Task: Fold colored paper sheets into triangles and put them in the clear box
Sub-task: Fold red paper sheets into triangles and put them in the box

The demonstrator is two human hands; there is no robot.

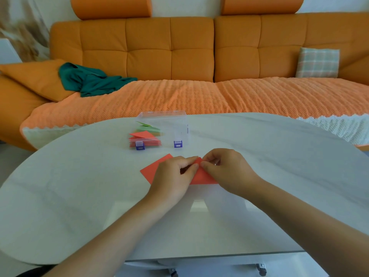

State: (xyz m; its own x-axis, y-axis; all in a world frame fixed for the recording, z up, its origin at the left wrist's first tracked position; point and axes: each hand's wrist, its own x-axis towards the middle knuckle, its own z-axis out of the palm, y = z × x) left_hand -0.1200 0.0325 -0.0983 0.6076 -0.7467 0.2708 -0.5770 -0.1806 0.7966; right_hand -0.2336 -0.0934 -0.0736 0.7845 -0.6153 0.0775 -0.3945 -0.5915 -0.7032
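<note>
Left hand (pixel 175 174) and right hand (pixel 225 168) pinching red paper sheet (pixel 151 168), corner folded over

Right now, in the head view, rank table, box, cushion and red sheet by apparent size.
1. table
2. box and red sheet: alike, sheet partly covered
3. cushion, smallest, though farthest away

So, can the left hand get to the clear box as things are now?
Probably yes: the clear box stands open just beyond the left hand, with only bare table between. The hand pinches the red paper, though.
</note>
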